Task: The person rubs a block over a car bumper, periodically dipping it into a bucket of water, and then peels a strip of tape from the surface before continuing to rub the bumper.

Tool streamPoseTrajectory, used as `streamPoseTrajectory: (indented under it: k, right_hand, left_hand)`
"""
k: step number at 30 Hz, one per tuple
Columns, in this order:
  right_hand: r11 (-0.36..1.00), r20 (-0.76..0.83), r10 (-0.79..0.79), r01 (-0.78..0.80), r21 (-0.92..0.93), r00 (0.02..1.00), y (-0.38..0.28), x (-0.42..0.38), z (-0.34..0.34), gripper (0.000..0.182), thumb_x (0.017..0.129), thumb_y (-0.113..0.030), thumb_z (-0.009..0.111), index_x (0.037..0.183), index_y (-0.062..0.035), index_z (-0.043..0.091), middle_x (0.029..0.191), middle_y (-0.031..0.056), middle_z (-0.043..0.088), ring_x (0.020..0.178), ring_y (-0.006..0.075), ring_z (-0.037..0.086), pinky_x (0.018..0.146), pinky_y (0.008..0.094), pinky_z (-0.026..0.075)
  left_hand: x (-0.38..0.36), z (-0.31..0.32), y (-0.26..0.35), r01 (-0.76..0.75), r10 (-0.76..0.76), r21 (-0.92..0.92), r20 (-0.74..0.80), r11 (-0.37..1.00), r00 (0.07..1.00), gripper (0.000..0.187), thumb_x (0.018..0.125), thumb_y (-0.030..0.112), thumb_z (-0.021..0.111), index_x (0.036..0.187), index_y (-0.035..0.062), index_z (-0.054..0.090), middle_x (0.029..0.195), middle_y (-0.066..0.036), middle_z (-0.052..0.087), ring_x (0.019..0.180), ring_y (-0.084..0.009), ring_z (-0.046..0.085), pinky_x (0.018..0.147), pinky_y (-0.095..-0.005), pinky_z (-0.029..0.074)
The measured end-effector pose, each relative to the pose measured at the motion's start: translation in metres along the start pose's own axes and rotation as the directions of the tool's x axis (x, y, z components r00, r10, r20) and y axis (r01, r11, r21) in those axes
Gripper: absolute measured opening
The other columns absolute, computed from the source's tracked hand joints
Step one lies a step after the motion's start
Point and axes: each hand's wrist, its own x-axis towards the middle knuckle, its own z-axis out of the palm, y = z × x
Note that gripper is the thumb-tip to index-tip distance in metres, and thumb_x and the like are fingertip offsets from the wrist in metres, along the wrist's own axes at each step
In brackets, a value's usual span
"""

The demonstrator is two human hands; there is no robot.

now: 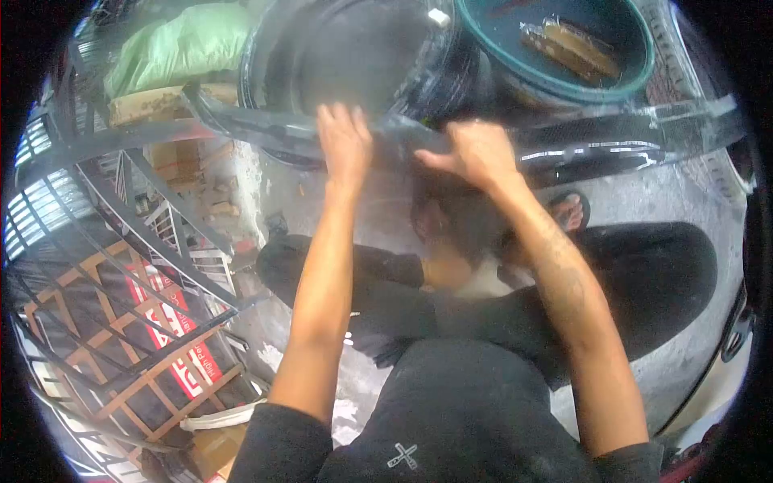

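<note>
A long, glossy black panel (596, 154), resembling a vehicle trim piece, stretches sideways across the front of my crossed legs. Its surface looks wet or shiny on the right. My left hand (346, 143) lies over its middle-left part, with the fingers bent over the far edge. To the right of it, my right hand (481, 151) curls over the top edge, thumb pointing left. The undersides of both hands are hidden. Behind the panel stand a large dark round tub (338, 56) and a teal basin (475, 36) holding water and a brown object in clear plastic (572, 48).
Black metal grillwork (153, 221) fills the left side, over a dark box with red-and-white print (173, 330). A light green bag (181, 48) lies at the back left. A small white item (439, 17) sits on the tub's rim. My sandalled foot (568, 213) is below the panel.
</note>
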Motion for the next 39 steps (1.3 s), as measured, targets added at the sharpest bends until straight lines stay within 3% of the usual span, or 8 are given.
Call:
streamPoseTrajectory:
  k: [4, 7, 9, 15, 18, 30, 34, 39]
  right_hand:
    - [1.000, -0.016, -0.020, 0.019, -0.023, 1.000, 0.002, -0.002, -0.002, 0.077, 0.084, -0.076, 0.070, 0.079, 0.0006, 0.077, 0.075, 0.0213, 0.074, 0.076, 0.0367, 0.077, 0.074, 0.0461, 0.061]
    - [1.000, 0.013, -0.007, 0.007, -0.008, 1.000, 0.001, -0.001, -0.001, 0.077, 0.084, -0.076, 0.071, 0.080, 0.0011, 0.076, 0.075, 0.0212, 0.074, 0.079, 0.0369, 0.077, 0.078, 0.0464, 0.061]
    - [0.999, 0.055, 0.016, -0.015, -0.032, 0.998, -0.006, -0.002, -0.003, 0.076, 0.084, -0.075, 0.071, 0.083, 0.0010, 0.076, 0.078, 0.0213, 0.075, 0.082, 0.0364, 0.077, 0.080, 0.0463, 0.061]
    - [1.000, 0.000, -0.003, 0.003, 0.003, 1.000, 0.002, 0.000, 0.004, 0.075, 0.084, -0.074, 0.072, 0.085, 0.0007, 0.076, 0.080, 0.0219, 0.075, 0.081, 0.0360, 0.077, 0.077, 0.0456, 0.061]
    - [0.999, 0.042, 0.023, -0.024, 0.034, 0.999, -0.001, 0.000, 0.002, 0.069, 0.085, -0.070, 0.073, 0.082, -0.0014, 0.073, 0.085, 0.0225, 0.075, 0.081, 0.0391, 0.074, 0.078, 0.0484, 0.058]
    - [1.000, 0.019, 0.002, -0.002, 0.022, 1.000, 0.001, 0.000, -0.001, 0.074, 0.084, -0.072, 0.073, 0.075, 0.0011, 0.075, 0.073, 0.0219, 0.074, 0.076, 0.0365, 0.077, 0.074, 0.0456, 0.061]
    - [0.999, -0.005, -0.001, 0.001, 0.039, 1.000, 0.003, 0.001, 0.002, 0.071, 0.083, -0.071, 0.074, 0.076, 0.0000, 0.077, 0.074, 0.0214, 0.074, 0.077, 0.0359, 0.077, 0.075, 0.0451, 0.061]
    - [0.999, -0.013, -0.012, 0.012, 0.039, 1.000, 0.004, 0.004, -0.001, 0.072, 0.084, -0.071, 0.074, 0.078, 0.0009, 0.077, 0.075, 0.0228, 0.075, 0.079, 0.0367, 0.077, 0.076, 0.0447, 0.061]
  left_hand:
    - [-0.034, 0.009, 0.036, -0.136, 0.133, -0.015, -0.120, 0.991, 0.984, 0.022, 0.104, 0.015, 0.064, 0.105, -0.0050, 0.056, 0.110, -0.031, 0.052, 0.100, -0.0519, 0.056, 0.090, -0.0574, 0.046]
    - [-0.007, 0.001, 0.009, -0.033, 0.033, 0.029, 0.007, 0.999, 0.999, 0.025, 0.103, 0.017, 0.066, 0.107, -0.0057, 0.056, 0.113, -0.031, 0.053, 0.101, -0.0513, 0.057, 0.091, -0.0563, 0.047]
    - [0.008, -0.003, -0.031, 0.024, -0.020, 0.086, -0.040, 0.996, 0.999, 0.035, 0.102, 0.023, 0.070, 0.118, -0.0069, 0.058, 0.115, -0.030, 0.056, 0.105, -0.0495, 0.059, 0.092, -0.0536, 0.049]
    - [-0.011, -0.029, -0.006, 0.022, -0.020, -0.061, 0.026, 0.998, 0.999, 0.041, 0.100, 0.026, 0.074, 0.126, -0.0034, 0.063, 0.121, -0.028, 0.060, 0.113, -0.0459, 0.060, 0.100, -0.0514, 0.049]
    - [-0.026, -0.011, 0.026, 0.051, -0.054, -0.148, -0.019, 0.988, 0.998, 0.033, 0.100, 0.022, 0.073, 0.113, -0.0060, 0.061, 0.114, -0.027, 0.057, 0.107, -0.0454, 0.060, 0.096, -0.0511, 0.048]
    - [-0.004, -0.002, 0.009, 0.115, -0.116, -0.088, -0.003, 0.989, 0.993, 0.025, 0.101, 0.018, 0.069, 0.107, -0.0044, 0.061, 0.108, -0.025, 0.056, 0.101, -0.0446, 0.061, 0.090, -0.0520, 0.049]
    - [-0.022, -0.008, 0.022, -0.042, 0.039, -0.181, -0.018, 0.983, 0.999, 0.024, 0.101, 0.017, 0.069, 0.099, -0.0046, 0.058, 0.106, -0.026, 0.056, 0.094, -0.0450, 0.059, 0.084, -0.0528, 0.048]
    - [-0.016, -0.004, 0.020, 0.074, -0.077, -0.067, -0.040, 0.995, 0.996, 0.025, 0.100, 0.017, 0.070, 0.099, -0.0037, 0.056, 0.106, -0.024, 0.055, 0.098, -0.0447, 0.060, 0.088, -0.0517, 0.048]
